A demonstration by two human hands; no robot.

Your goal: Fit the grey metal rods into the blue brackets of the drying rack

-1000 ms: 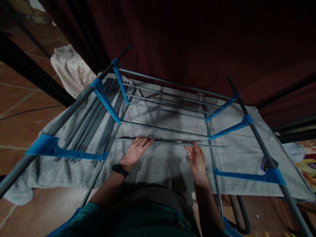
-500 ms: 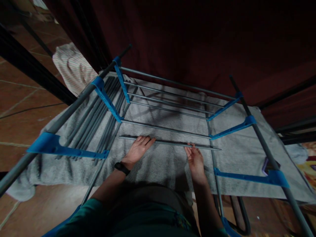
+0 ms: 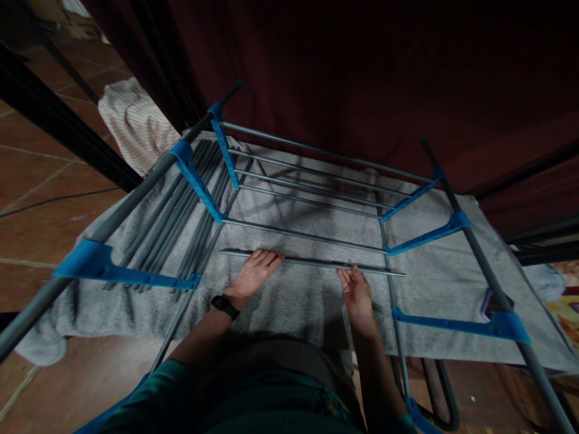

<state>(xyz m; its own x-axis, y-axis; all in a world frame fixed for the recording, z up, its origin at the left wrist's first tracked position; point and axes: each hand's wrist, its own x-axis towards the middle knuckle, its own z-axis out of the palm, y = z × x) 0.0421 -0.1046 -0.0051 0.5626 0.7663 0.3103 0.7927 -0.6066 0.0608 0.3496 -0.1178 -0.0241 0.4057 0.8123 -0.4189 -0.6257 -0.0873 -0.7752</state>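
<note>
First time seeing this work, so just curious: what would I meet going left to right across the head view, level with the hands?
Loose gray rods, left hand, right hand, purple-edged object, yellow-and-red patterned item.

Loose rod [image 3: 312,263] held at two points

Observed left hand [image 3: 256,272] curled over rod, black wristband [image 3: 225,306] behind it; right hand [image 3: 358,294] pinching rod farther right. Noted five crossbars [image 3: 303,235] beyond, roughly parallel to rod, fitted between blue brackets [image 3: 199,188] of tubular frame [image 3: 483,265]. Logged loose tubes [image 3: 169,223] lying on grey cloth [image 3: 280,307] at far left.
</note>
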